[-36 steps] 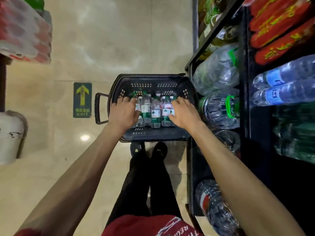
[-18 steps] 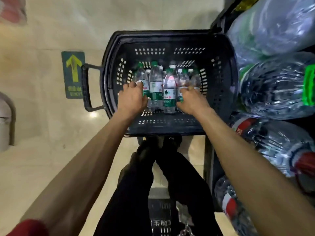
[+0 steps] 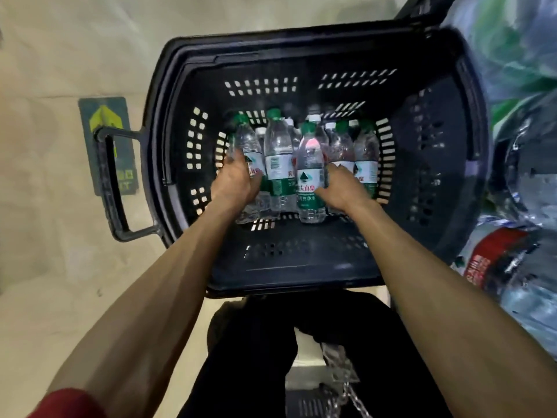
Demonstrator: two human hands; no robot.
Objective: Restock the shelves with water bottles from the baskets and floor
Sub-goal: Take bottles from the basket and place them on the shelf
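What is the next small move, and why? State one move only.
Probably lift the water bottles straight up out of the basket. The left hand and right hand curl round the upright cluster from either side, so the grip looks set. The bottles stand low between the basket's walls, so they likely need to rise before moving sideways.

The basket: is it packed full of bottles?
No, the bottles stand in one small cluster in the middle of the black basket, with its bare bottom showing around them.
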